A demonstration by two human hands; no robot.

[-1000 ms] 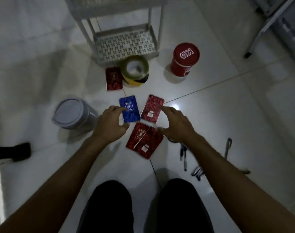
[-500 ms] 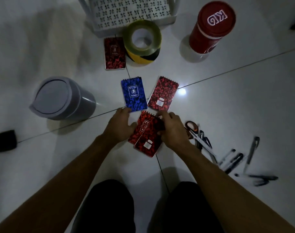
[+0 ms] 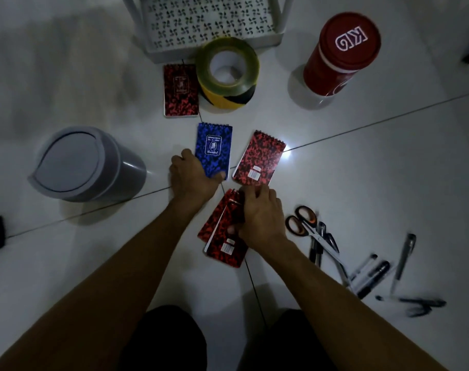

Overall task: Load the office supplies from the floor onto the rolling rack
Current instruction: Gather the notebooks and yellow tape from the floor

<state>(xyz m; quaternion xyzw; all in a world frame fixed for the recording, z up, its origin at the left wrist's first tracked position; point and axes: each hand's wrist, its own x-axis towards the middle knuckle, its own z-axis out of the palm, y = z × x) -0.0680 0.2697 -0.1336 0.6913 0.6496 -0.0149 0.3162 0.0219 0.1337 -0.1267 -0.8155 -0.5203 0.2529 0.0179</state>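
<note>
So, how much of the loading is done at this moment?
Nothing visibly loaded: the rack's bottom shelf shows no supplies. In hand: left hand grips the blue notepad, right hand grips the stacked red notepads. Left on the floor: two red notepads, tape, scissors, pens.

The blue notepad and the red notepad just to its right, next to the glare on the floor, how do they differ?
The blue notepad has a blue mottled cover showing a white emblem; the red notepad shows a small white label sticker instead. The blue one lies nearly square to the view, the red one tilted clockwise. The left hand grips the blue one; nothing holds the red one. Both are spiral-bound at the top and lie on the floor.
</note>
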